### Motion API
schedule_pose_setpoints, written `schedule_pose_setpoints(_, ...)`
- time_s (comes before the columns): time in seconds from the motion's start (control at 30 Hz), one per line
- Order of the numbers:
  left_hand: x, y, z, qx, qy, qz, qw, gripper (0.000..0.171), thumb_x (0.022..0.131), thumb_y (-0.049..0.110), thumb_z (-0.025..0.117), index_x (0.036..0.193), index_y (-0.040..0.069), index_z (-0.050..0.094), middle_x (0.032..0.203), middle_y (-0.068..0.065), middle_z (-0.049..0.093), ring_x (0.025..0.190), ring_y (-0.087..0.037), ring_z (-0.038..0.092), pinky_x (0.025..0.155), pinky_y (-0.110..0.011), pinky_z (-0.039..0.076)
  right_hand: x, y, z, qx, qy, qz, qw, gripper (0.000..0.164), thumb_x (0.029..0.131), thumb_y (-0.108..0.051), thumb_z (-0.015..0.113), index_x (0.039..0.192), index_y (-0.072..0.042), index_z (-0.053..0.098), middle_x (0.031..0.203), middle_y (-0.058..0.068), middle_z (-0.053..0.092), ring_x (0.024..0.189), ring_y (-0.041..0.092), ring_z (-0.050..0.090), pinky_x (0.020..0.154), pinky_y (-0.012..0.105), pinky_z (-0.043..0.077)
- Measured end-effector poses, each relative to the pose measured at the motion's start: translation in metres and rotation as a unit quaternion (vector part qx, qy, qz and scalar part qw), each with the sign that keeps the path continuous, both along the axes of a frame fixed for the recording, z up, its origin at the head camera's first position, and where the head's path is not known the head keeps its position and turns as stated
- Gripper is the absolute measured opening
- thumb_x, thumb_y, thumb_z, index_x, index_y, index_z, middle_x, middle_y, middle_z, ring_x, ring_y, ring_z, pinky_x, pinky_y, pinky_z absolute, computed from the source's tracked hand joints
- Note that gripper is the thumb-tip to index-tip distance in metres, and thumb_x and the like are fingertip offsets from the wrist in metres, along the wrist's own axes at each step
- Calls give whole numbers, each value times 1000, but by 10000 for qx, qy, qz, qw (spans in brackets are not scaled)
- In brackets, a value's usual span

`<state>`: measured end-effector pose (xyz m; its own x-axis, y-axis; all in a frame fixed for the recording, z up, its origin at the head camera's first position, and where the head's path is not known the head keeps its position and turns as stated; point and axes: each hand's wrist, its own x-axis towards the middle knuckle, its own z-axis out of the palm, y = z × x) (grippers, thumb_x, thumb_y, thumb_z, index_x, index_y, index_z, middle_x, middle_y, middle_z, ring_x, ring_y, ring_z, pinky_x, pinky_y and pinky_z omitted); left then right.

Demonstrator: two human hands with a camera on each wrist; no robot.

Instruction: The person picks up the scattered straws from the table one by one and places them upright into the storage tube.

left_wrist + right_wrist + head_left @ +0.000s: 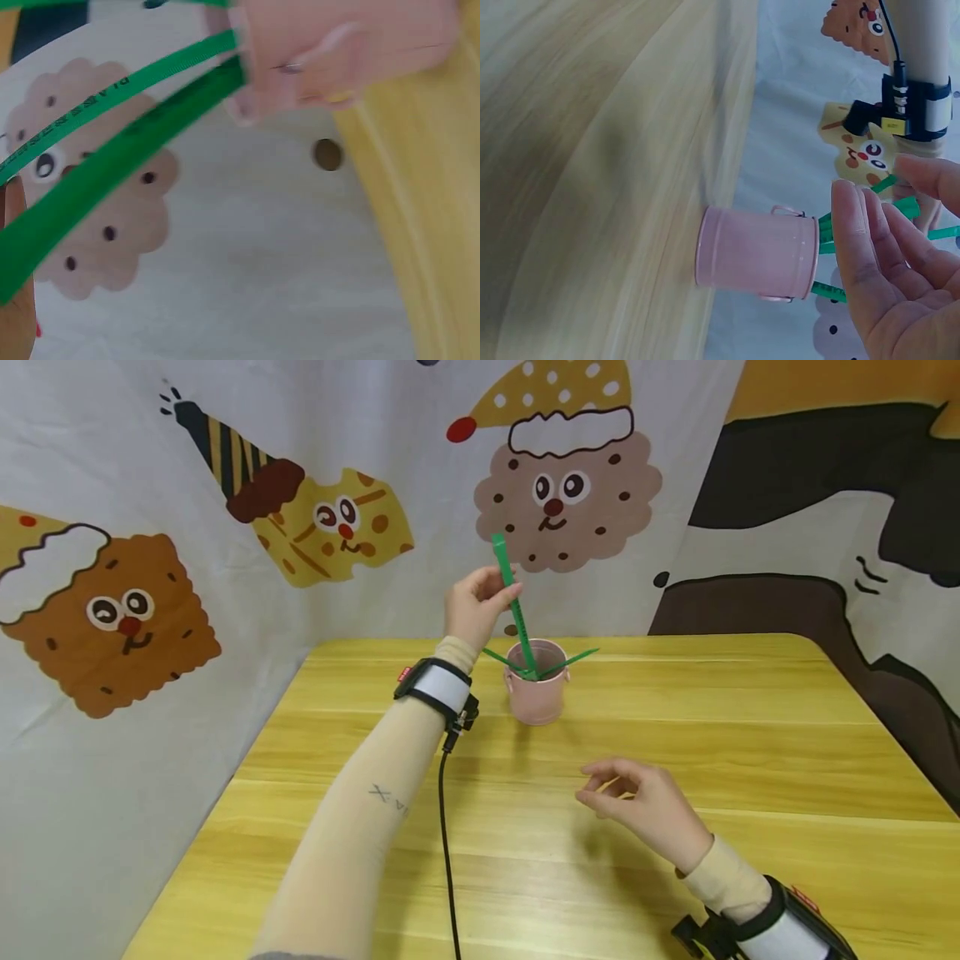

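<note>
At the back of the table a small pink bucket (536, 703) stands upright. My left hand (474, 608) is above its left side and pinches a long green plastic strip (521, 627) between thumb and fingers; the strip's lower end is inside the bucket. Two more green strips (577, 660) poke out over the rim to either side. Printed lettering shows on a green strip (90, 109) in the left wrist view. Nearer the front, my right hand (648, 803) hovers over the table, fingers loosely bent with nothing in them. The bucket (754, 255) has small side handles.
The yellow wood-grain table (675, 735) ends in front of a white cloth (420, 410) printed with cartoon biscuits. A black cable (448, 860) runs from the left wrist camera toward the front. Straps and a camera sit on each wrist.
</note>
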<state>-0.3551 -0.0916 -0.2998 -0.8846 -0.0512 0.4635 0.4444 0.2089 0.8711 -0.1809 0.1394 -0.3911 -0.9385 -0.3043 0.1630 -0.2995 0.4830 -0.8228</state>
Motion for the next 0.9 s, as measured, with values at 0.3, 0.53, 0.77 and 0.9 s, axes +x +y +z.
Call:
schedule_pose_setpoints(0.3, 1, 0, -17, -2617, -701, 181, 9624, 18, 92, 23, 72, 106, 11, 73, 104, -4, 76, 99, -20, 71, 88, -31, 57, 1, 1, -7, -132, -82, -4, 9999, 27, 86, -15, 77, 109, -2, 72, 91, 5, 73, 72, 4, 63, 61, 24, 55)
schedule_pose_setpoints(0.53, 6, 3, -11, -4927, -1013, 414, 8633, 20, 89, 41, 73, 95, 22, 72, 103, 7, 75, 100, -15, 67, 94, -38, 47, 1, 0, -9, -112, -71, -15, 9999, 27, 85, -14, 77, 109, -2, 72, 92, 6, 72, 72, 4, 62, 61, 24, 54)
schedule_pose_setpoints(0.77, 13, 4, -7, -5594, -1260, 381, 8184, 24, 85, 50, 74, 90, 27, 74, 103, 12, 74, 102, -16, 64, 106, -50, 36, 2, -1, -8, -130, -223, 5, 9997, 28, 86, -15, 77, 110, -1, 71, 92, 7, 71, 72, 6, 62, 60, 25, 54)
schedule_pose_setpoints(0.9, 18, 4, -3, -5666, -1356, 139, 8127, 22, 84, 49, 76, 91, 28, 73, 109, 13, 74, 107, -16, 63, 110, -54, 31, 2, -1, -7, -59, -245, -4, 9997, 29, 87, -17, 77, 111, -2, 71, 93, 6, 71, 72, 6, 62, 60, 25, 54)
